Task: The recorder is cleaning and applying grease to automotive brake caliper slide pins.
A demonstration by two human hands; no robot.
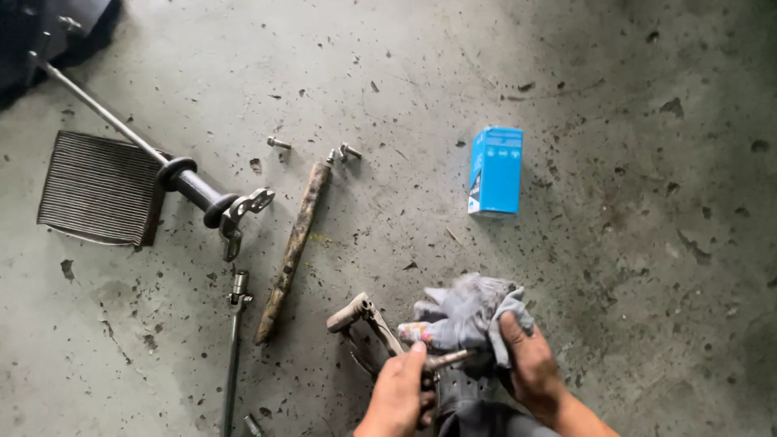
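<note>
Left hand [398, 394] fingers are pinching a greasy metal rod [447, 359] steady. Right hand [530, 362] fingers are pressing a grey rag [465, 311] around its far end, over the concrete floor [615, 267].

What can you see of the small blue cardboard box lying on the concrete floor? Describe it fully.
The small blue cardboard box is a narrow rectangular carton, bright blue with pale printing on its top face and a white strip along its lower left side. It looks closed and undamaged. It lies flat on the stained grey concrete floor, long side running away from the camera. Nothing touches it: the bolts lie to its left, and the hands with the grey rag are nearer the camera.
</note>
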